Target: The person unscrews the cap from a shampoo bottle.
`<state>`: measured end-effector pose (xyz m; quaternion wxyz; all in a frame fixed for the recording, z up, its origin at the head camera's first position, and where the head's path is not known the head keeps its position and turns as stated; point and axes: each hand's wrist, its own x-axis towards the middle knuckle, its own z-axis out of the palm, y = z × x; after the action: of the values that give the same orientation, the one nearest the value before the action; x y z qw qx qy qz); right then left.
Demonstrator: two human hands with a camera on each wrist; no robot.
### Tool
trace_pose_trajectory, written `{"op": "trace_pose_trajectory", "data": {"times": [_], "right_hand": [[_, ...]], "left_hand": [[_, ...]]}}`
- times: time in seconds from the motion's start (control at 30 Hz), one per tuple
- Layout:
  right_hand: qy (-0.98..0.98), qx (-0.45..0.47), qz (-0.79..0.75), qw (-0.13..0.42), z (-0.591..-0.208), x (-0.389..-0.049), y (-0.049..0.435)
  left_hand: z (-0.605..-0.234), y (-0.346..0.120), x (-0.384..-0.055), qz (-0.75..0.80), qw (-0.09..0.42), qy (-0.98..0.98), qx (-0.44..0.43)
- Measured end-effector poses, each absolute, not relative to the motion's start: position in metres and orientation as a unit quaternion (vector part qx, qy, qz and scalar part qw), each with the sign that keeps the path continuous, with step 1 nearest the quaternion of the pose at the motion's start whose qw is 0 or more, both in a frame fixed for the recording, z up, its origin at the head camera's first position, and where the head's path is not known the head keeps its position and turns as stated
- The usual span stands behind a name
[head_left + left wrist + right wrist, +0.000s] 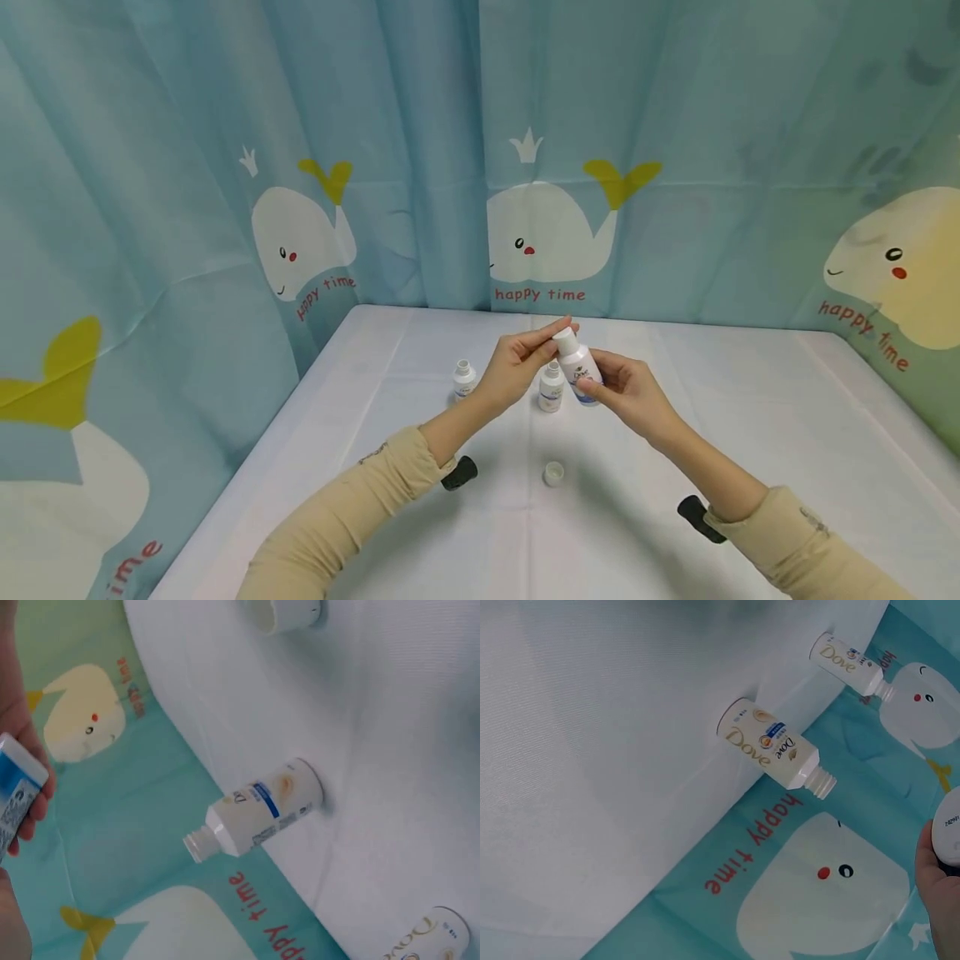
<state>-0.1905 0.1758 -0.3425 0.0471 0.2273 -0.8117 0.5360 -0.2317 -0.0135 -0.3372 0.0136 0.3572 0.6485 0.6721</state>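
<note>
Above the table, my right hand grips a small white Dove bottle, which tilts toward the left. At its top, the thumb and fingers of my left hand pinch the white cap. The held bottle's blue-banded lower part shows at the left wrist view's edge, its round base in the right wrist view. Behind the hands stand two uncapped Dove bottles: one just below the held bottle, another further left, partly hidden by my left forearm.
A loose white cap lies on the white-covered table, nearer to me than the bottles. Blue curtains with whale prints hang behind the table and on both sides. Black devices stick out under both wrists.
</note>
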Motion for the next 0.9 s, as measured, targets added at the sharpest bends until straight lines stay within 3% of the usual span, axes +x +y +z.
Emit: {"op": "trace_pose_trajectory", "data": {"times": [0.37, 0.9], "right_hand": [[-0.822, 0.217, 0.524, 0.053, -0.3385, -0.1905, 0.1733], [-0.819, 0.227, 0.525, 0.054, -0.341, -0.1901, 0.1723]], "left_hand": [[-0.3364, -0.0096, -0.2276, 0.69, -0.061, 0.647, 0.319], [-0.3365, -0.0095, -0.2261, 0.725, -0.098, 0.626, 0.268]]}}
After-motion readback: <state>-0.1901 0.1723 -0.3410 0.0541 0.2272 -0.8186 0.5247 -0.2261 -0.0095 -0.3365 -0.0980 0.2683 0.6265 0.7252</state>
